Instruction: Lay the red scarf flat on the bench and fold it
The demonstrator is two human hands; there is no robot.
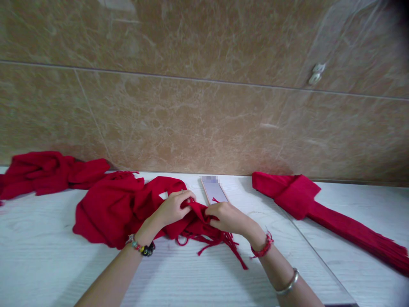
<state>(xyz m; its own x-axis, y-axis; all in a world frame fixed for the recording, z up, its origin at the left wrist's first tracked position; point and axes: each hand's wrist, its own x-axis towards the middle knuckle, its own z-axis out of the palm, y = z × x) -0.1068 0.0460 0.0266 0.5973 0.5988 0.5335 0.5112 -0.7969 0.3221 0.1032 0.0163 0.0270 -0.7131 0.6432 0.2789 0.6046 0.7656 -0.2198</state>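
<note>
A red fringed scarf (108, 213) lies bunched on the white wood-grain table, its tassels trailing toward me on the right. My left hand (174, 207) is closed on a fold of it near the fringed end. A short way to the right, my right hand (228, 216) pinches the same scarf just above its tassels. The stretch of cloth between the two hands is gathered and twisted. Right behind my right hand lies a phone (214, 190) with a pinkish edge, its near end partly covered by hand and scarf.
Another crumpled red scarf (51, 172) lies at the far left against the wall. On the right a neatly folded, knotted red scarf (338, 224) stretches toward the table's edge. A brown marbled tile wall (204, 123) rises behind the table, with a small white figure (317, 74) on it.
</note>
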